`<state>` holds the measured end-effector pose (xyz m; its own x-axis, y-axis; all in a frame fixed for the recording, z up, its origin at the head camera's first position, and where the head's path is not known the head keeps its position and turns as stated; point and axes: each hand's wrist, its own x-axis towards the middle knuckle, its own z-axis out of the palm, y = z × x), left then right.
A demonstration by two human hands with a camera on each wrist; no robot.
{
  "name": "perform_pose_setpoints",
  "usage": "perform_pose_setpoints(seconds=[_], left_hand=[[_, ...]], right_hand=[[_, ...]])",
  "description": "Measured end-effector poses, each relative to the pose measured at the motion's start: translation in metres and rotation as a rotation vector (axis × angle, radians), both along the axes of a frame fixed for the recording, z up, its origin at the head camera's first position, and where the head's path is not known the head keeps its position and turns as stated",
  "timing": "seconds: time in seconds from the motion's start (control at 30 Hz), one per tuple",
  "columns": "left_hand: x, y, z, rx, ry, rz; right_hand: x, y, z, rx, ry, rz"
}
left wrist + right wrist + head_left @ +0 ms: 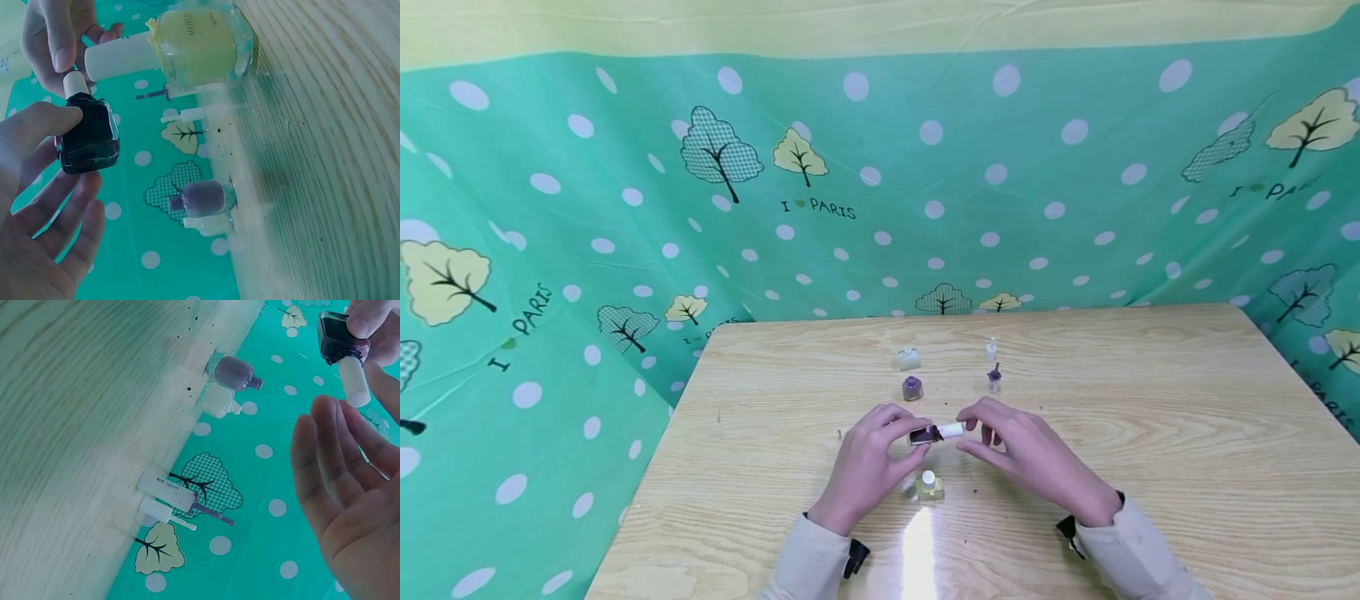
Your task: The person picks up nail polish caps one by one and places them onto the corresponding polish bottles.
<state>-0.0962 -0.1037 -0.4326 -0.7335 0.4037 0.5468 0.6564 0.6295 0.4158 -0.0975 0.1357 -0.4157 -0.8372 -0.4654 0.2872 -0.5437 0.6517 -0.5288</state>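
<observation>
Here, tabletop [737, 467]: wood-grained, bearing an uncapped purple bottle [912, 389].
Left grip [865, 452]: pinching the dark bottle [94, 140].
Right grip [1024, 443]: loosely spread beside the white cap [355, 381]; contact unclear.
Dark bottle: held above the tabletop; the step looks like uncapping.
White cap: seated on its neck; next presumably calls for a pinch and twist.

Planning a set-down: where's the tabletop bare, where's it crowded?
Bare, bar specks: table right of the two brush caps and right hand, out to the right edge; also left of the clear bottle and left hand. Crowded: centre, where the left hand holds the dark bottle between purple bottle and yellow bottle.
</observation>
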Motion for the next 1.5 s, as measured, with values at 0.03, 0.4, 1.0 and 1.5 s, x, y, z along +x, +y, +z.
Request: perform_pose_setpoints(seconds=[0.03, 0.4, 1.0, 1.5], left_hand=[[-0.0001, -0.0005, 0.0000, 0.001, -0.001, -0.001], [0.0017, -0.0020, -0.0006, 0.001, -0.032, -0.015], [0.0013, 0.0012, -0.0022, 0.010, 0.020, -0.036], [0.0015, 0.0027, -0.0001, 0.006, 0.015, -0.027]], right_hand=[[0.0001, 0.0005, 0.0001, 0.002, 0.004, 0.004], [-0.0017, 0.0003, -0.0029, -0.009, 0.062, 0.062], [-0.0014, -0.0044, -0.0046, 0.053, 0.050, 0.030], [-0.0013, -0.0051, -0.0034, 0.026, -0.005, -0.020]])
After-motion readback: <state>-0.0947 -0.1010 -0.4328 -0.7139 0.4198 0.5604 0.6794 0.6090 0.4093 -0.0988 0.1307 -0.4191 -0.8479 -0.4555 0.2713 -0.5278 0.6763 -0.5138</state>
